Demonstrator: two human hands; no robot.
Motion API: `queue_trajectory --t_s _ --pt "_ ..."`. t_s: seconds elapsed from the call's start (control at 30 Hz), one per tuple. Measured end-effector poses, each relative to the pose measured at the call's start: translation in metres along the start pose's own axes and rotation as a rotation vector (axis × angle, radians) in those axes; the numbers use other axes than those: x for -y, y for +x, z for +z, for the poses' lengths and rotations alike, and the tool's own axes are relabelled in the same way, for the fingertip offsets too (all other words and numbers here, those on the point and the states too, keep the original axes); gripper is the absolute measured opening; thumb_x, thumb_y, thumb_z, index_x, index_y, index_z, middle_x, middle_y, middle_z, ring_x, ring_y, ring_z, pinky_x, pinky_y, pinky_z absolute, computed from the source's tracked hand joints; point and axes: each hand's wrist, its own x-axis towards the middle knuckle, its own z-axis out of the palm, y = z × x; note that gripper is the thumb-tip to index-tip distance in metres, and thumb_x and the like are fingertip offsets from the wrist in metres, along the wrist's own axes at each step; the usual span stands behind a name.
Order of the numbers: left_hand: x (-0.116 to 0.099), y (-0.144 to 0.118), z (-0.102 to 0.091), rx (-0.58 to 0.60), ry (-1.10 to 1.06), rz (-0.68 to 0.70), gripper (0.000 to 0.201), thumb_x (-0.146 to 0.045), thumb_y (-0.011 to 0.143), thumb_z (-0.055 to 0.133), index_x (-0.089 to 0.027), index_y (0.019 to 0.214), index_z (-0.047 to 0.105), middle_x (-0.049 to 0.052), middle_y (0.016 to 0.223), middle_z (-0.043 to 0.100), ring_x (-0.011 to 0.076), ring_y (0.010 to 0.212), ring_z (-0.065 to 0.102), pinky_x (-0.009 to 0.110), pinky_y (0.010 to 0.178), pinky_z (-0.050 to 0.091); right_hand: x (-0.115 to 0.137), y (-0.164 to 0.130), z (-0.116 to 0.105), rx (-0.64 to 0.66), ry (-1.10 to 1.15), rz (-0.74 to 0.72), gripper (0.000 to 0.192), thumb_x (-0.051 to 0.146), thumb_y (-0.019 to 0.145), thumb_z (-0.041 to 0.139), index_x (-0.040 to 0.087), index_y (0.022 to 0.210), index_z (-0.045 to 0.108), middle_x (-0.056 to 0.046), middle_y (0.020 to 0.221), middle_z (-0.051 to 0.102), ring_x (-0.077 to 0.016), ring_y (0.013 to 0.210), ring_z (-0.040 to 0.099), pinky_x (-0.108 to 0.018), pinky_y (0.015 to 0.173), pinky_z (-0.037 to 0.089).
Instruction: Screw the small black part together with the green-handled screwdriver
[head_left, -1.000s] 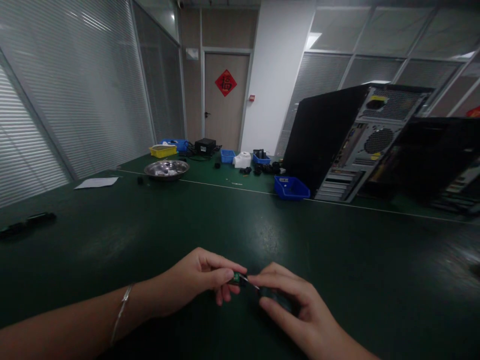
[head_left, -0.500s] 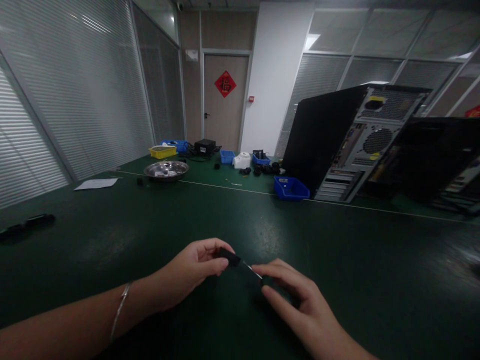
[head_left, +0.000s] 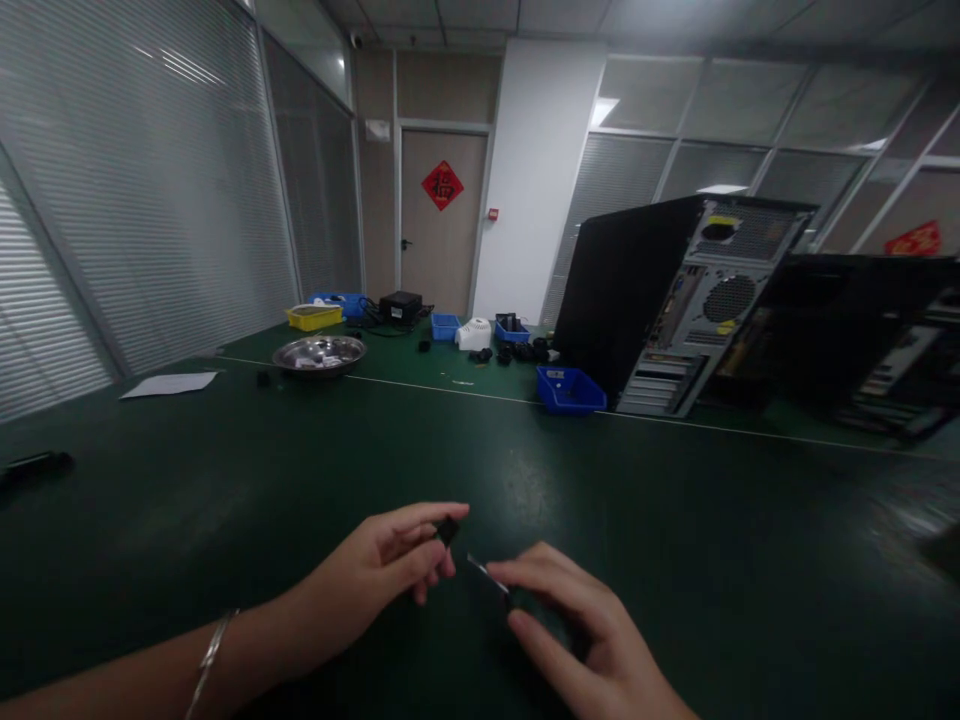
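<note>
Head view looks forward and down across a broad dark green table mat point(head_left: 315, 470), with both bare hands low in the middle of it. The left hand point(head_left: 382, 570), a thin silver bracelet point(head_left: 208, 655) on its wrist, pinches a small black plastic piece point(head_left: 448, 528) between thumb and forefinger, the other fingers curled loosely under. Just right of that black piece, and apart from it by a small gap, the right hand point(head_left: 577, 630) holds a thin flat metal-edged part point(head_left: 484, 573) at the tips of its thumb and forefinger; the remaining fingers of that hand arch over the mat, and what lies under the palm is too dark to tell. Both small parts sit just above the mat.

Well beyond the black piece, toward the far left, stands a round shiny steel bowl point(head_left: 319, 353), with a white paper sheet point(head_left: 169, 384) left of it and a yellow plastic bin point(head_left: 313, 317) behind it. Far beyond the black piece and to the right lies a blue plastic tray point(head_left: 570, 392), and just right of that tray a black and grey desktop computer case point(head_left: 660, 290) stands with its rear panel showing. Straight behind, a wooden door point(head_left: 439, 225) carries a red diamond-shaped sign point(head_left: 442, 185).
</note>
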Motion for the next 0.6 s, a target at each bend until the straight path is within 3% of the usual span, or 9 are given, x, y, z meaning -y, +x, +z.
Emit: queue_trajectory --t_s 0.13,0.3,0.6 --pt "0.004 -0.005 0.007 0.056 0.060 -0.003 0.043 -0.032 0.089 0.060 -0.027 0.131 0.053 -0.002 0.081 0.060 0.0119 0.066 0.055 0.027 0.064 0.048 -0.003 0.001 0.001 0.037 0.001 -0.117 0.036 0.011 0.087 0.056 0.025 0.119 0.065 -0.009 0.095 0.065 -0.0215 0.085 0.064 -0.033 0.074 0.050" --pt "0.004 -0.005 0.010 0.051 0.052 0.006 0.028 -0.033 0.085 0.064 -0.022 0.110 0.062 0.000 0.082 0.061 0.0123 0.063 0.057 0.024 0.058 0.048 -0.003 0.002 0.001 0.025 -0.018 -0.079 0.034 0.011 0.088 0.055 0.024 0.118 0.066 -0.010 0.095 0.065 -0.0216 0.085 0.065 -0.033 0.074 0.050" --pt "0.004 0.003 0.000 -0.020 0.060 0.097 0.021 -0.031 0.078 0.071 -0.025 0.096 0.077 0.003 0.092 0.062 0.0100 0.060 0.057 0.023 0.055 0.049 -0.003 0.002 0.001 0.021 -0.040 -0.066 0.031 0.012 0.087 0.057 0.022 0.114 0.068 -0.010 0.093 0.065 -0.0220 0.084 0.066 -0.033 0.072 0.051"
